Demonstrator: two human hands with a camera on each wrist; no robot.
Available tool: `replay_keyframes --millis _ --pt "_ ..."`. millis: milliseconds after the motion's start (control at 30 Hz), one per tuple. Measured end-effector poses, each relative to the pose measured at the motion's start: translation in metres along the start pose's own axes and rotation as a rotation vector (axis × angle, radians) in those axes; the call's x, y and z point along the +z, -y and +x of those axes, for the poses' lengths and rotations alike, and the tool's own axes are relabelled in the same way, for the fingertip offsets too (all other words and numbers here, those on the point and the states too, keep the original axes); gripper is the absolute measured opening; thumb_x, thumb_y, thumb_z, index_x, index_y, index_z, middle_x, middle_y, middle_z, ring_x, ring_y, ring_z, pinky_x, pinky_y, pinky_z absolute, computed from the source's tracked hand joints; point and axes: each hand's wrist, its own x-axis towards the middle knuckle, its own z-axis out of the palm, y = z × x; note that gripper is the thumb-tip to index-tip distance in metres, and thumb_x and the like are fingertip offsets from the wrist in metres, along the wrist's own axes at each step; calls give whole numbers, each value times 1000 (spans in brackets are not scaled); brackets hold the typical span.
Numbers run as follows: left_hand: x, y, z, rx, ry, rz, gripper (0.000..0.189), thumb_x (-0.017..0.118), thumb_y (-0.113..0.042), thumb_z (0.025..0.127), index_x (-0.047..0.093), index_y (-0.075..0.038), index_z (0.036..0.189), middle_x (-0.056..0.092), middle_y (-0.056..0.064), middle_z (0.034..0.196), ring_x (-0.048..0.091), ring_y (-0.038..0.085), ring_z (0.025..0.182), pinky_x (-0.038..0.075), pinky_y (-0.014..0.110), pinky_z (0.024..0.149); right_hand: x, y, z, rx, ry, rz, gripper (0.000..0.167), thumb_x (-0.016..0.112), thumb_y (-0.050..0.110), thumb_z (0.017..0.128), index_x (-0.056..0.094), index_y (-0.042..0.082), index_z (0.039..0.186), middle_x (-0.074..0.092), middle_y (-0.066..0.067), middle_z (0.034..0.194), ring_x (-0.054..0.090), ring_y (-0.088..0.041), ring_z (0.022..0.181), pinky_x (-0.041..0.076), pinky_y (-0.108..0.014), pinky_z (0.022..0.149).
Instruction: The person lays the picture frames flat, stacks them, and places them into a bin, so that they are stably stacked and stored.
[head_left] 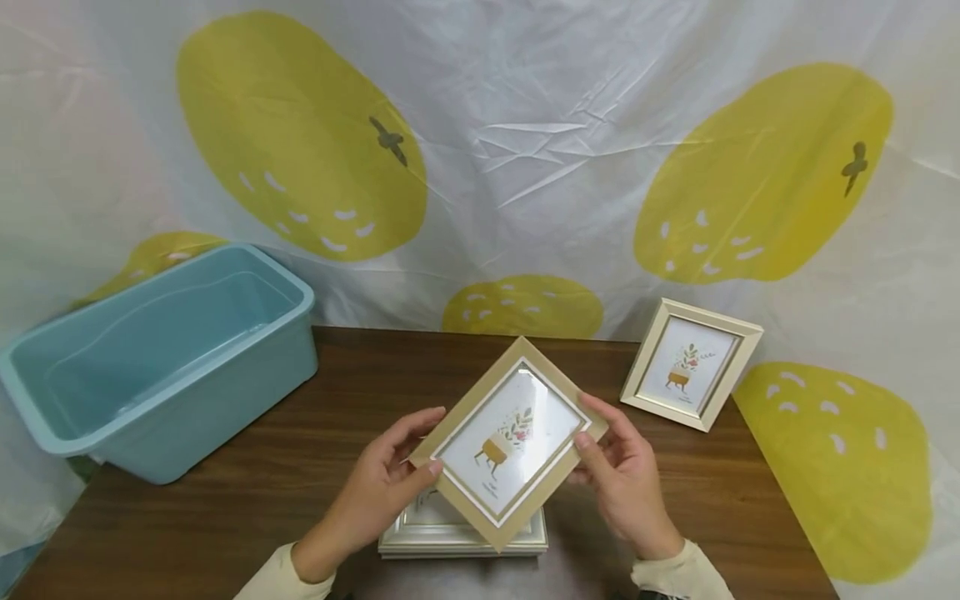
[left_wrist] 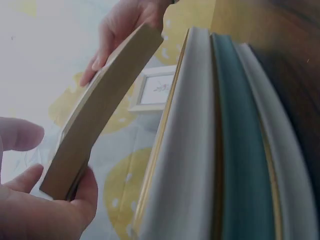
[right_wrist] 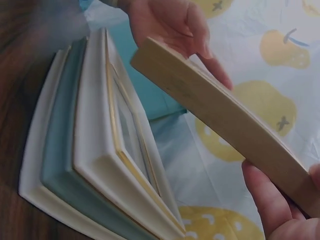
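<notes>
Both hands hold a tan picture frame (head_left: 467, 493) in front of the body, tilted with one corner upward. It has a white inner border and a plant-pot print behind a shiny pane. My left hand (head_left: 378, 483) grips its left corner, thumb at the front edge. At the right corner, my right hand (head_left: 626, 479) pinches it with the thumb in front and fingers behind. Beneath lies a stack of picture frames (head_left: 465, 546), partly hidden. From the side, the left wrist view shows a white frame (left_wrist: 185, 150), a teal frame (left_wrist: 245, 140) and another pale frame (left_wrist: 282, 145) stacked together.
A cream picture frame (head_left: 641, 379) with a similar print stands upright at the table's back right. The blue plastic bin (head_left: 225, 408) sits at the left. Behind the brown wooden table (head_left: 360, 367) hangs a white cloth (head_left: 525, 167) with yellow fruit shapes.
</notes>
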Motion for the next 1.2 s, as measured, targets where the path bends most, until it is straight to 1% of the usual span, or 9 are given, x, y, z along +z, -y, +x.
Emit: replay_keyframes --millis 267,400,533,633,767,867,1033,1133,1200 --pt "16 6 -12 61 -156 -101 65 69 13 92 48 3 152 45 29 151 64 13 120 59 24 94 17 -4 -3 -36 -123 65 51 52 -14 103 46 -5 153 66 -8 108 78 -17 84 64 -34 64" --pt "27 8 -15 105 -212 -140 72 68 17 90 42 3 156 45 29 149 64 15 121 59 25 95 30 -6 -7 -37 -203 89 51 53 -13 103 44 -6 153 64 -12 110 79 -19 86 64 -34 64" --pt "37 10 -20 105 -252 -165 80 67 16 91 33 -1 161 46 28 148 64 15 122 56 24 98 39 -9 -11 -22 -276 127 50 54 -13 103 43 -7 151 63 -14 114 79 -21 89 65 -36 66" --pt "42 10 -24 76 -286 -173 84 67 16 92 29 -4 164 46 25 148 63 14 121 56 23 96 43 -10 -13 -6 -307 140 51 55 -15 100 44 -7 150 64 -13 114 79 -21 87 64 -36 64" --pt "42 10 -29 79 -310 -168 85 66 17 92 28 -5 164 44 22 150 63 13 123 57 24 96 41 -8 -15 6 -258 129 59 55 -22 96 43 -5 151 63 -14 116 79 -21 87 64 -38 63" --pt "38 8 -33 99 -304 -178 85 66 17 92 27 -5 165 42 20 150 62 13 124 57 26 98 39 -6 -16 -21 -195 108 63 56 -26 92 45 -5 150 64 -14 119 79 -23 89 64 -39 64" --pt "28 6 -37 129 -284 -194 85 63 20 92 25 -3 165 43 18 146 63 14 126 57 26 98 34 -3 -16 -65 -104 44 57 57 -26 90 51 -9 145 66 -10 118 77 -22 90 64 -38 61" --pt "22 6 -39 130 -276 -179 83 61 22 92 27 -1 164 46 16 147 64 14 125 58 26 98 28 -3 -15 -38 -59 11 55 56 -23 93 52 -8 145 69 -8 120 76 -19 92 64 -39 64" --pt "18 6 -39 115 -273 -164 80 61 21 92 29 0 163 48 13 147 64 13 124 58 25 97 24 -3 -15 -19 -37 -56 54 56 -21 94 52 -8 147 70 -6 126 75 -16 89 64 -36 63"
